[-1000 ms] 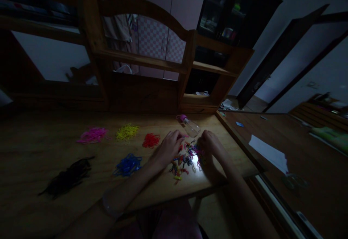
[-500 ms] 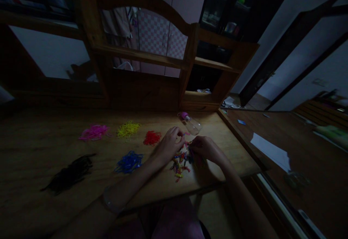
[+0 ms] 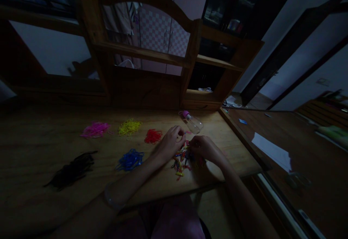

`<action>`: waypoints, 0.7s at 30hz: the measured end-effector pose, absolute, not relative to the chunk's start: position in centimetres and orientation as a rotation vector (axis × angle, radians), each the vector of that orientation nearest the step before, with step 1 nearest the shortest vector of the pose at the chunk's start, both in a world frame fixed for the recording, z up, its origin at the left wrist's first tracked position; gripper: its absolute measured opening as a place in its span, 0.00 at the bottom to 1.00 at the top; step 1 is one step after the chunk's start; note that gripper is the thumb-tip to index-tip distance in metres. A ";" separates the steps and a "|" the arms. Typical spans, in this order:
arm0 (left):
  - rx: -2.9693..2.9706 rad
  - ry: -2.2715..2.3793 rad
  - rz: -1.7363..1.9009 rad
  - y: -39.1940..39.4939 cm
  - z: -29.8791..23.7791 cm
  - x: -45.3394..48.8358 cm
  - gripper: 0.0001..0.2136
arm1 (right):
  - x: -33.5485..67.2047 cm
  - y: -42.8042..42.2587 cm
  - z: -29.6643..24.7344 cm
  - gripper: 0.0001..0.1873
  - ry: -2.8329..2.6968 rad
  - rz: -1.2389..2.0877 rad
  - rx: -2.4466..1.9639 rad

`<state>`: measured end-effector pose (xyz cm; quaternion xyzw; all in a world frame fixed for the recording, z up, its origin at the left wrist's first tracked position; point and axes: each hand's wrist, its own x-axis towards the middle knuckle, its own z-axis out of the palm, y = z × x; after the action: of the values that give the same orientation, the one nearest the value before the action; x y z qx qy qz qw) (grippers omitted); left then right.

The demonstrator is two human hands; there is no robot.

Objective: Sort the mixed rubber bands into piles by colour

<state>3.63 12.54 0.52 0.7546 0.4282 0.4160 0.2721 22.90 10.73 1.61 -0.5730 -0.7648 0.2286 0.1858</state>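
Note:
My left hand [image 3: 172, 141] hovers at the far edge of a mixed heap of small coloured bands [image 3: 179, 164], its fingertips pinched together. Opposite it, my right hand [image 3: 204, 147] is closed at the heap's right side, fingers curled down. Whatever sits between the fingertips of either hand is too small and dark to name. To the left lie sorted piles: red bands [image 3: 153, 136], blue bands [image 3: 130, 160], yellow bands [image 3: 129, 127], pink bands [image 3: 95, 130] and black bands [image 3: 73, 170].
A clear bottle with a purple cap [image 3: 193, 123] lies on its side just beyond my hands. A wooden shelf unit [image 3: 146, 86] rises along the back of the wooden table [image 3: 163, 192]. White paper [image 3: 272, 152] rests on the brown surface to the right.
Both hands stay over the heap, the right one shifting very slightly. The whole view has moved a little; the piles and bottle appear unmoved on the table.

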 end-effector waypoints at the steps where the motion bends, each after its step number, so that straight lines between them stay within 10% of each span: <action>1: 2.016 1.157 1.112 12.6 0.5 3.6 0.02 | 22.9 10.6 1.8 0.08 -2.152 0.643 -1.607; 21: 1.599 0.968 1.117 13.3 -1.0 3.9 0.11 | 25.1 9.4 3.0 0.08 -2.028 0.723 -1.601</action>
<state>3.86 13.33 -1.00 0.6506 0.3939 0.4545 0.4636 25.08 9.39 3.03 -0.5812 -0.7360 0.2625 0.2273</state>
